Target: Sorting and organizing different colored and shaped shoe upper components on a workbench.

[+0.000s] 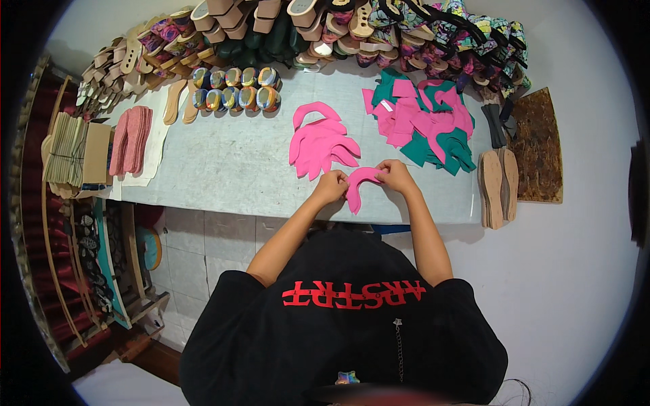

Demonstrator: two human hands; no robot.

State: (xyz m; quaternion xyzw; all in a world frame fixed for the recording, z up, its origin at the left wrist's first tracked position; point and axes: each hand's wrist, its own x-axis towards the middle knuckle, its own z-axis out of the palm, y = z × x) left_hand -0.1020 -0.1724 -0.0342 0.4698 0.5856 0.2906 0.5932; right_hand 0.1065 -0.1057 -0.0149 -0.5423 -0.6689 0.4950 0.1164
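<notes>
A curved pink shoe-upper piece is held near the table's front edge, one end hanging down. My left hand pinches it on the left side, fingers closed. At its right end my right hand grips it between thumb and fingers. Just beyond, a fanned pile of similar pink pieces lies on the table, with one arched piece at its far end. To the right is a heap of pink and teal cut pieces.
On the pale table stand rows of rolled colourful straps. Pink insoles and beige soles lie left. Stacked sandals line the back. Brown soles and a worn board sit at the right.
</notes>
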